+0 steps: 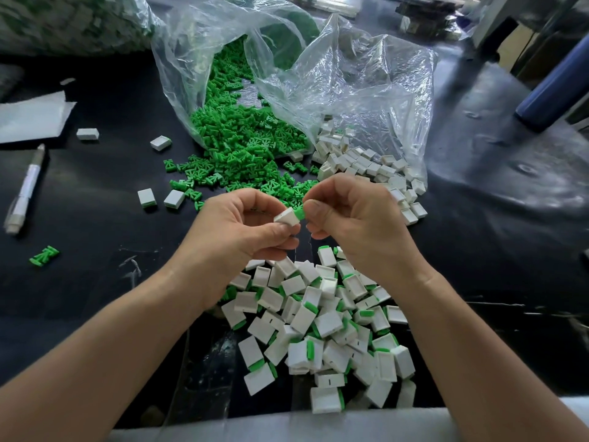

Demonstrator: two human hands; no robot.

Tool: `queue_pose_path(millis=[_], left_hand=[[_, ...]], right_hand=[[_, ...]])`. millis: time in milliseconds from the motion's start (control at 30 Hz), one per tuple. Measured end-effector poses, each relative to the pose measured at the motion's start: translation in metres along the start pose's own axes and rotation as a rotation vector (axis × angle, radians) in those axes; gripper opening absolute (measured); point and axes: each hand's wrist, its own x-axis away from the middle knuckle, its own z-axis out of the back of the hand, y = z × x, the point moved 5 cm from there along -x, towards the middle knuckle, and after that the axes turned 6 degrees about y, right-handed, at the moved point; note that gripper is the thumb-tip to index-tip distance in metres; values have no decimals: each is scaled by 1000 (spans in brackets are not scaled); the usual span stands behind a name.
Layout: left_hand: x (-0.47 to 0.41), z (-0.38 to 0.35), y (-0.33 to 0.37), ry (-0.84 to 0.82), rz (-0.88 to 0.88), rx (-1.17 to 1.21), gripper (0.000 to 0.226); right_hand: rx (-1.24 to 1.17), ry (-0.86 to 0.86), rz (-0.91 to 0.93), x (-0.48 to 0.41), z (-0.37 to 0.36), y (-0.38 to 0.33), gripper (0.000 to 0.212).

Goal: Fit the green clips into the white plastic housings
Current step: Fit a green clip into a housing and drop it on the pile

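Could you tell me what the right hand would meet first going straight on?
Probably the small white plastic housing in the left hand, touching the green plastic clip the right hand pinches.

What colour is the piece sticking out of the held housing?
Green; the clip shows best in the head view.

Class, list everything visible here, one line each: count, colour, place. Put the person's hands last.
Clear plastic bags: two, transparent, far side.
Loose green plastic clips: many, green, spilling from the left bag.
Empty white plastic housings: many, white, at the right bag's mouth.
Fitted housings: pile, white with green, nearest the person.
White pen: one, white, far left.
White paper sheet: one, white, beyond the pen.
Blue cylinder: one, blue, upper right.
Black table: one, black, underneath.
Left hand: one, centre, grips a white housing.
Right hand: one, centre, pinches a green clip at its end.
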Motion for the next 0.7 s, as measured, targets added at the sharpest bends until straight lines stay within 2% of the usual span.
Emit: queue_pose_path(millis=[167, 367, 467, 567, 700], left_hand=[[1, 0, 0, -3, -10, -21, 20], [2, 1, 2, 24, -26, -37, 23], [3, 1, 3, 12, -33, -41, 24], [3, 1, 4, 5, -38, -60, 25], [2, 1, 3, -1, -36, -90, 22]], right_hand=[[12, -28, 0, 1, -4, 2, 25], [-28, -93, -1, 1, -4, 3, 30], [-43, -110, -49, 1, -4, 6, 24], [64, -179, -91, 3, -7, 8, 23], [242, -212, -28, 4, -7, 2, 26]])
